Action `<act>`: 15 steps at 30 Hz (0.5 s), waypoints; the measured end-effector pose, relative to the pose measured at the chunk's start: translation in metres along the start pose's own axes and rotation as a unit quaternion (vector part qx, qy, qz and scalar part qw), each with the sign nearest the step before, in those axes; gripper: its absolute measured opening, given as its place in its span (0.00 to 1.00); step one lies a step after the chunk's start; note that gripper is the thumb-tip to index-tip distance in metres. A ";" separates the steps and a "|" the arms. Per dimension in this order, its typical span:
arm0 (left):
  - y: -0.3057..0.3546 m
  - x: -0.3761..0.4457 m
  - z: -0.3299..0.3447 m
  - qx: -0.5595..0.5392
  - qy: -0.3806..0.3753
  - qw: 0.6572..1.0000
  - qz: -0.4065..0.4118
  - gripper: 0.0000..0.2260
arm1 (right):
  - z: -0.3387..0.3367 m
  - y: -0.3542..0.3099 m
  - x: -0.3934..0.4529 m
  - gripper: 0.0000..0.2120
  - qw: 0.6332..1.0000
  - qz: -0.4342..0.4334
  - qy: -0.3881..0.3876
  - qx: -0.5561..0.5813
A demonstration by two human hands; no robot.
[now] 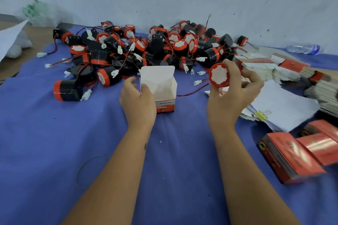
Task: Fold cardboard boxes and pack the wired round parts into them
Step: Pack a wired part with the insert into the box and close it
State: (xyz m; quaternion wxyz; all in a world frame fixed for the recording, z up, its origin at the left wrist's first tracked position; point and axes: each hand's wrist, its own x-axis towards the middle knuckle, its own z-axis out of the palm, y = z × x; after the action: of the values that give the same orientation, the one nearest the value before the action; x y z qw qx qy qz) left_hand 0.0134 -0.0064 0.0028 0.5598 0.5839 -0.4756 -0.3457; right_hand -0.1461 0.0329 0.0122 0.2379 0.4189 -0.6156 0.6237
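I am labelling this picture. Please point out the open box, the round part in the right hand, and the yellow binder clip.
open box (165, 86), head view, inner white wall.
round part (219, 75), head view, white face.
yellow binder clip (260, 115), head view, its yellow body.

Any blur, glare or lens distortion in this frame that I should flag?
Head view: right edge smeared, the flat box stacks and red packed boxes soft, glare streaks on their glossy faces; wide-angle bending at the borders; open box and held round part fairly sharp; light even, shadows faint.
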 end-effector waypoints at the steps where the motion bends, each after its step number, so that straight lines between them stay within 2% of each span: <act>1: 0.000 0.000 -0.001 0.006 0.007 1.000 0.000 0.19 | 0.001 0.000 0.001 0.26 1.000 0.005 -0.012 0.027; 2: 0.000 0.000 -0.002 0.003 0.008 1.000 -0.002 0.21 | 0.001 -0.001 0.001 0.26 0.998 0.027 -0.021 0.061; 4: 0.001 0.000 -0.003 -0.005 -0.008 1.000 -0.005 0.23 | 0.002 -0.005 0.002 0.29 0.980 0.138 -0.025 0.140; 7: 0.000 0.000 -0.002 0.017 -0.039 0.999 0.006 0.25 | 0.001 -0.008 0.004 0.30 0.906 0.315 -0.046 0.280; 9: -0.001 -0.001 0.000 0.051 -0.051 0.997 0.020 0.25 | -0.001 -0.010 0.005 0.24 0.868 0.353 -0.045 0.347; 10: -0.002 -0.002 0.001 0.072 -0.057 0.995 0.026 0.25 | -0.001 -0.012 0.005 0.20 0.866 0.352 -0.030 0.355; 12: -0.002 -0.001 0.001 0.101 -0.064 0.992 0.034 0.24 | -0.002 -0.020 0.003 0.13 0.894 0.312 0.022 0.320; 15: -0.003 0.002 0.000 0.100 -0.060 0.993 0.031 0.22 | -0.008 -0.028 0.009 0.09 0.960 0.153 0.098 0.211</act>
State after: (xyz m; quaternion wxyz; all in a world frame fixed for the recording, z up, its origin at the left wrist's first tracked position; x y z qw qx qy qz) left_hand 0.0143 -0.0081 0.0002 0.4792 0.6001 -0.5587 -0.3132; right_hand -0.1297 0.0427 0.0365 0.1049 0.2967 -0.5004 0.8066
